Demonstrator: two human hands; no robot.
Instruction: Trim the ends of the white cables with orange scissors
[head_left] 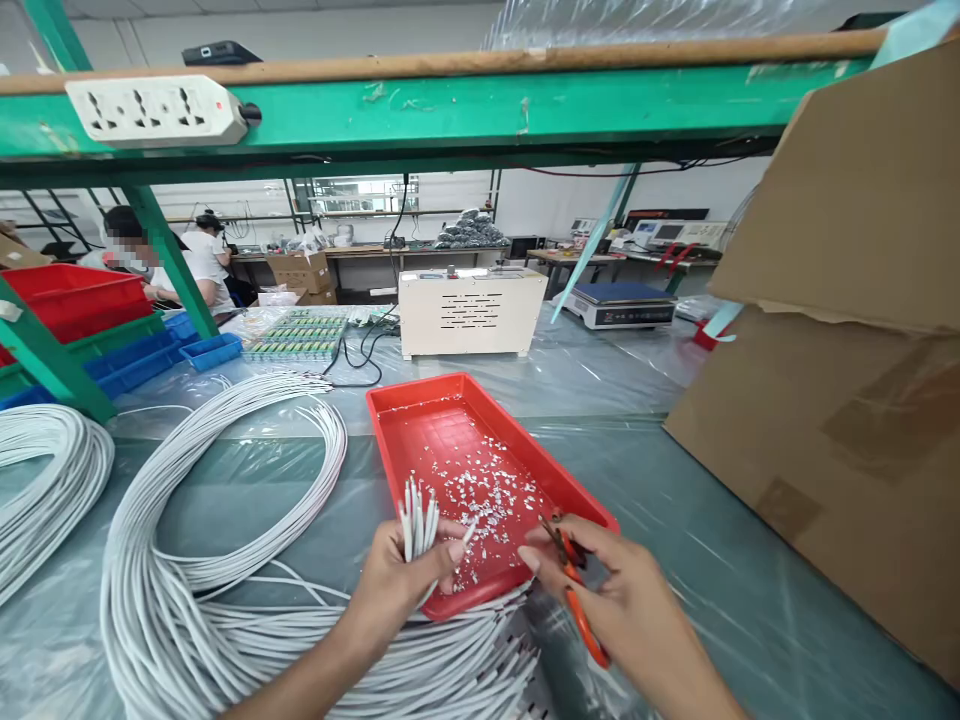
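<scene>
My left hand (401, 580) is closed around a bunch of white cables (418, 518) whose ends stick up, with one cable end pinched forward between thumb and finger. In my right hand (626, 590) are small orange-handled wire cutters (586, 628), their jaws pointing up and toward the left hand. The jaws are apart from the pinched cable end. Both hands are over the near end of a red plastic tray (559, 480), which holds many small white scraps (487, 490). Below the hands lies a large bundle of white cables (405, 660), its cut ends toward the right.
Coiled white cable (142, 500) spreads at left, beside another coil (52, 480). A cream metal box (472, 315) and a scale (619, 305) stand behind the tray. A cardboard box (840, 400) walls the right. A green shelf beam (450, 120) crosses above. Co-workers sit far left.
</scene>
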